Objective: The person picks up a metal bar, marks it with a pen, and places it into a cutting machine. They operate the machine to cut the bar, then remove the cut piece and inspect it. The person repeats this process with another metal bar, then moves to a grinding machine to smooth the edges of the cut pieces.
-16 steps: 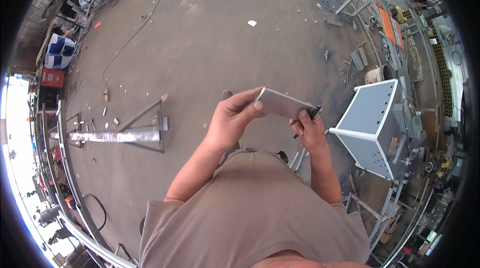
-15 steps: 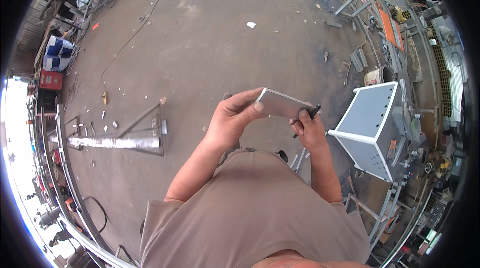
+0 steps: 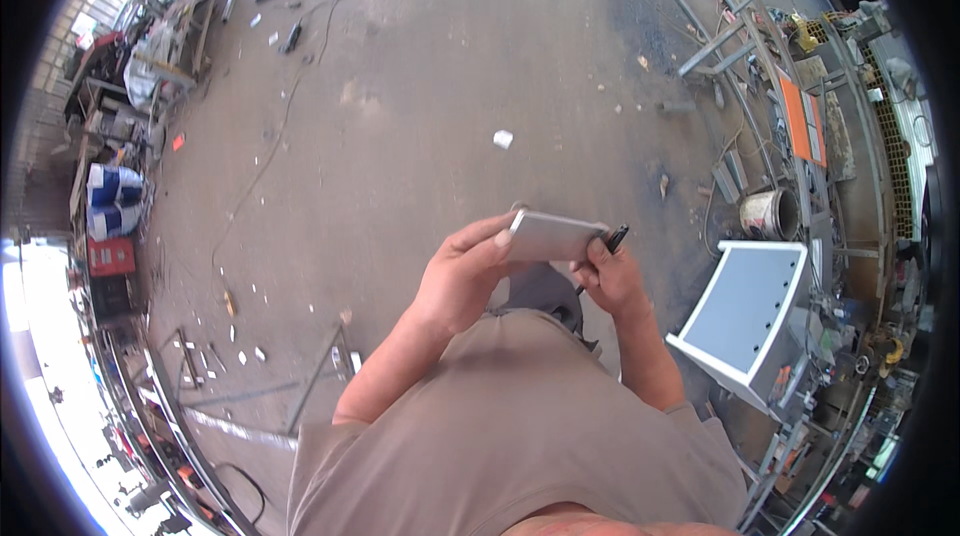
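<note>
workshop floor [image 3: 420,116], bare concrete, littered with white scraps and lengths of metal bar; we stand on it and look down past our tan shirt [image 3: 510,426].

item one: flat grey metal plate [image 3: 555,235], held in the air at chest height, well above the floor, its long side running left to right and its face tipped up toward us, so that we can see the surface while both hands steady it.

item two: left hand [image 3: 462,276], forearm rising from the lower left, wrist bent inward; its grip is closed on the plate's left end, thumb on the near edge and fingers wrapped over the far one.

item three: right hand [image 3: 608,278], elbow tucked at our side; fingers curled shut around a black pen-like marker [image 3: 606,244], thumb pressing the plate's right end. the marker's tip points up and right, just past the plate's corner.

item four: grey sheet-metal box [image 3: 745,306], on the floor to our right, well apart from the hands; a white bucket [image 3: 770,213] beyond it.
</note>
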Action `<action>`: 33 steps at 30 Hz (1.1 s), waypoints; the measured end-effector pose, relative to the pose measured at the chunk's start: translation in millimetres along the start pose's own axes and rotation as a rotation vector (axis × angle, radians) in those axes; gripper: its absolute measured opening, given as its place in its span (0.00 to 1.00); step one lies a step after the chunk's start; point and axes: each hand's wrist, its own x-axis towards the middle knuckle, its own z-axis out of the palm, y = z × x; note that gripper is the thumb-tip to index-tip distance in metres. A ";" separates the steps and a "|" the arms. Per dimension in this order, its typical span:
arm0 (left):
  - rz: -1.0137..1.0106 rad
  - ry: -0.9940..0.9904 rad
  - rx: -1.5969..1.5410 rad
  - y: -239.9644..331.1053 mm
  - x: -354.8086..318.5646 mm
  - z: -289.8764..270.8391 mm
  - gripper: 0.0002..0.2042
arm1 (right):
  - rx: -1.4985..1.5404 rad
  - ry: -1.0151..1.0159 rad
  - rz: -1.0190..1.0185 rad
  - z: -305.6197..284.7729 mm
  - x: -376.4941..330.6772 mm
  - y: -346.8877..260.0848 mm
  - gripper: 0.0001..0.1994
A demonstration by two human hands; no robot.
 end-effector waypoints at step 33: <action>0.109 0.039 0.769 637.3 1039.4 2.2 0.15 | -0.537 0.140 -0.258 -9.8 1006.6 -608.9 0.14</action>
